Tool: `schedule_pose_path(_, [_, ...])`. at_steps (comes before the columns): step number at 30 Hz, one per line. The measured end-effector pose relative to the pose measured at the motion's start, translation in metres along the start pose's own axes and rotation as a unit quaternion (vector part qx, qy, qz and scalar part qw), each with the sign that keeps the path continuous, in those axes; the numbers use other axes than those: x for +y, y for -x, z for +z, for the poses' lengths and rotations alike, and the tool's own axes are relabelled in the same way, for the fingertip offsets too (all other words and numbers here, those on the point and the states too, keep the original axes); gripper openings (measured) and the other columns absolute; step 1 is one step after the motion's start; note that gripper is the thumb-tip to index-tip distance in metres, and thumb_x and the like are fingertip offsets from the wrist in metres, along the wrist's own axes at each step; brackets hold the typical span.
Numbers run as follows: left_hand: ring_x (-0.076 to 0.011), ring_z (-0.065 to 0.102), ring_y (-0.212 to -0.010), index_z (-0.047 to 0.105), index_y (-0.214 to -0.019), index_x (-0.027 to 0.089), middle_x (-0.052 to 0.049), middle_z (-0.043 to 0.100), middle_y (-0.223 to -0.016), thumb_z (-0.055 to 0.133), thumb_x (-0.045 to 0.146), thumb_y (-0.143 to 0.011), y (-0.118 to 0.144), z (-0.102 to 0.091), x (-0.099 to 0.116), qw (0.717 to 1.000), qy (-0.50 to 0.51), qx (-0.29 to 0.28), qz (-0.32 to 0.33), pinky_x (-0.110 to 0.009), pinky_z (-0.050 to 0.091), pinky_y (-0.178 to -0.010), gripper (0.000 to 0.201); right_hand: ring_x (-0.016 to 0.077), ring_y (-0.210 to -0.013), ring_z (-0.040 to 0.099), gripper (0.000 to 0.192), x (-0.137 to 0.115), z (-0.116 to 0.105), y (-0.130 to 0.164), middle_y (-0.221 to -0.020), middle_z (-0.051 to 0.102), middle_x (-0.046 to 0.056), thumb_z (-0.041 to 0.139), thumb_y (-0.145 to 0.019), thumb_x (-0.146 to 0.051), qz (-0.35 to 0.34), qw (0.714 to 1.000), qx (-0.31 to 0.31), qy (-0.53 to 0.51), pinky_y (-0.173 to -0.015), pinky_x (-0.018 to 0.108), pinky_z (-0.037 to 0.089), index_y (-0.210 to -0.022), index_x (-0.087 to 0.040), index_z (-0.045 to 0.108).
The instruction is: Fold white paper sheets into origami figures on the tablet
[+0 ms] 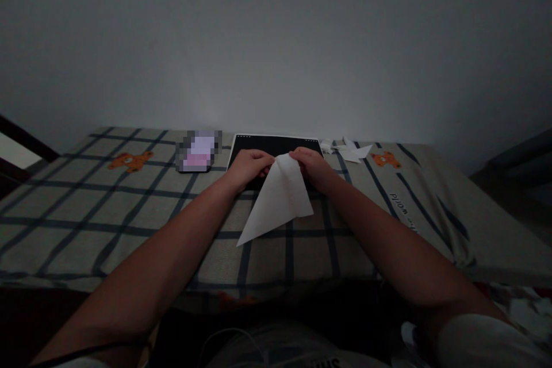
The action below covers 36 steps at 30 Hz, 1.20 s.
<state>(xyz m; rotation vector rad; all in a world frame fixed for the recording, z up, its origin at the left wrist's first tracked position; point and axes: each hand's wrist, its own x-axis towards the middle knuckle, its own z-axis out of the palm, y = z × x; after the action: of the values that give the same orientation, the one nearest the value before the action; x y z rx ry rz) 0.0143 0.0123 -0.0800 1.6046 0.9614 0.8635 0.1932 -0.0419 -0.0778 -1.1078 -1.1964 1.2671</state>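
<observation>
A white sheet of folded paper (280, 195) hangs between my hands, its wide pointed end toward me and a crease running down it. My left hand (250, 167) pinches the far end of the paper from the left. On the other side my right hand (311, 165) grips the same end, thumb on top. Both hands are closed, and some fingertips are hidden behind the paper. Beneath them lies a flat black board (276, 142) with a pale border and small slots along its far edge; the hands and paper cover its near part.
A checked cloth with bear prints covers the table (142, 201). Left of the board lies a phone (199, 152) with a blurred-out screen. To the right are a folded white paper piece (353, 152) and a small white item (326, 146). A grey wall (276, 46) rises behind.
</observation>
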Motion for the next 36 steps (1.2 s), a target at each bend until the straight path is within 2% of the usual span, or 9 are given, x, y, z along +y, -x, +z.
schedule_pose_path(9, [-0.011,0.053,-0.058,0.07,-0.075,0.014,-0.004,0.065,-0.069,0.064,0.033,-0.066,0.0003,0.0008,0.0001,0.999,-0.02,0.03,0.016,-0.023,0.042,-0.055,0.022,0.0092,-0.044,0.046,0.019,0.0053,-0.0016,-0.003,-0.052,0.048,-0.005,0.058,-0.073,-0.033,0.013,0.999,-0.012,0.032,-0.042,0.022,0.037,-0.065,-0.02,0.046])
schedule_pose_path(15, [-0.0112,0.05,-0.053,0.07,-0.073,0.015,-0.003,0.064,-0.064,0.065,0.034,-0.063,0.0017,0.0019,0.0024,0.996,-0.033,0.077,-0.01,-0.023,0.037,-0.05,0.022,0.0106,-0.044,0.053,0.017,0.0069,0.0001,-0.0037,-0.053,0.057,-0.001,0.054,-0.076,-0.031,0.019,0.996,-0.044,0.082,-0.04,0.022,0.038,-0.064,-0.02,0.047])
schedule_pose_path(24, [-0.0099,0.046,-0.05,0.07,-0.069,0.015,-0.001,0.059,-0.057,0.063,0.033,-0.064,0.0016,0.0037,-0.0009,0.993,-0.06,0.097,-0.005,-0.022,0.032,-0.045,0.019,0.0103,-0.042,0.053,0.016,0.0072,0.0007,-0.0048,-0.054,0.059,-0.001,0.053,-0.076,-0.029,0.018,0.996,-0.049,0.078,-0.04,0.022,0.04,-0.064,-0.02,0.049])
schedule_pose_path(36, [-0.0113,0.049,-0.051,0.071,-0.074,0.015,-0.001,0.061,-0.059,0.065,0.036,-0.063,-0.0015,0.0006,-0.0067,0.993,-0.05,0.104,-0.013,-0.022,0.035,-0.046,0.024,0.0095,-0.041,0.053,0.016,0.0046,0.0026,-0.0033,-0.052,0.059,-0.001,0.051,-0.077,-0.027,0.008,0.995,-0.042,0.088,-0.038,0.02,0.037,-0.063,-0.019,0.049])
